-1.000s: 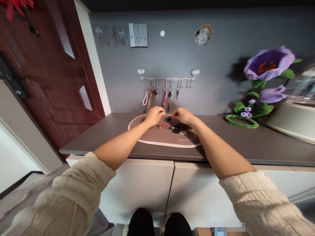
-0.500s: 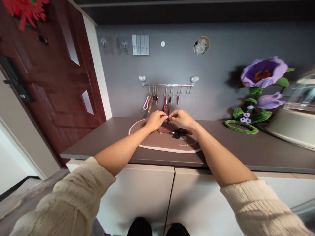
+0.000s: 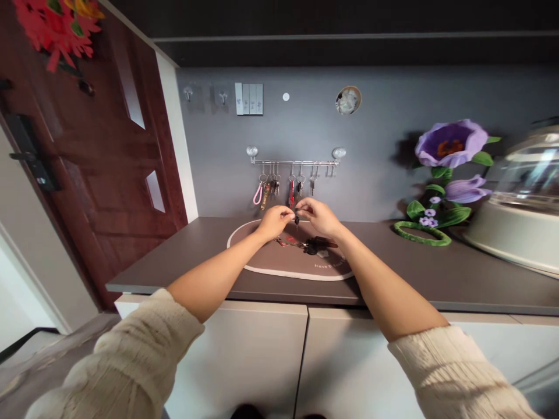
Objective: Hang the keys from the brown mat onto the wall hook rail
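Observation:
Above the mat, my left hand [image 3: 276,223] and my right hand [image 3: 321,215] meet, fingertips pinched close together. Between them hangs a small dark key [image 3: 297,220], its tip pointing down; whether it is on a ring is too small to tell. Both hands seem closed on it. Below, on the brown oval mat [image 3: 279,265], lies a bunch of dark keys [image 3: 311,247] with a strap and a red tag. Behind my hands, several keys and fobs, among them a pink loop [image 3: 258,194] and a red fob [image 3: 292,192], hang from a clear hook rail [image 3: 297,162].
The rail is fixed to the grey wall by suction cups. Right on the counter [image 3: 393,273] stand purple fabric flowers [image 3: 452,145] and a cream appliance with a clear dome [image 3: 510,224]. A dark red door [image 3: 109,174] is at left; a dark shelf [image 3: 327,35] overhangs above.
The view has tilted up slightly, so the scene sits lower. My fingers stay together around the key, with the right fingertips now slightly higher than the left.

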Tool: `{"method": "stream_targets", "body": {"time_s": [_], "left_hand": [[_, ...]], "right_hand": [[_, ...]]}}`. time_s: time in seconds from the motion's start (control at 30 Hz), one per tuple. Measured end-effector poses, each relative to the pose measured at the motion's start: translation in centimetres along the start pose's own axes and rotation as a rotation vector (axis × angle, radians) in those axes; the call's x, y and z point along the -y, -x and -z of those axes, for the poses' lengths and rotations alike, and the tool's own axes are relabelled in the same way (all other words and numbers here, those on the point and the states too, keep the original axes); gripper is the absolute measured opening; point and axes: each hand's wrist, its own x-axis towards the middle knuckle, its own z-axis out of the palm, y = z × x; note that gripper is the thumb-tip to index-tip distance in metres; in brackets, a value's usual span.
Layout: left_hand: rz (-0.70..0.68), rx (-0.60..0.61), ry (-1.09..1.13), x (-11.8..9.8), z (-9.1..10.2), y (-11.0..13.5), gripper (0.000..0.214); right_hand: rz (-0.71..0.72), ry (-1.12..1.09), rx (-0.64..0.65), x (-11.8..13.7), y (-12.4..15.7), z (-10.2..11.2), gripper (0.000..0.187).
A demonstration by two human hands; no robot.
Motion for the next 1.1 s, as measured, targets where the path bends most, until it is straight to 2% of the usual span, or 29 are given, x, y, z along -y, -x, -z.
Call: {"method": "stream_targets", "body": {"time_s": [0.2,0.33,0.43,0.73,1.1], "left_hand": [[0.085,0.036,0.178,-0.4,0.1,0.0,0.016],[0.097,-0.009,0.283,-0.4,0.1,-0.1,0.019],[0.113,-0.042,0.362,-0.6,0.1,-0.1,0.019],[0.260,-0.082,0.512,-0.8,-0.2,-0.1,0.018],[0.245,-0.126,0.487,-1.4,-0.3,0.0,0.019]], "right_hand": [[-0.024,-0.165,-0.041,0.1,-0.2,-0.3,0.015],[-0.123,-0.311,-0.095,-0.1,-0.3,-0.7,0.020],[-0.208,-0.422,-0.071,-0.2,-0.3,-1.2,0.021],[-0.419,-0.810,-0.102,0.7,0.0,-1.9,0.026],[-0.397,-0.775,-0.202,0.3,0.0,-1.3,0.029]]}}
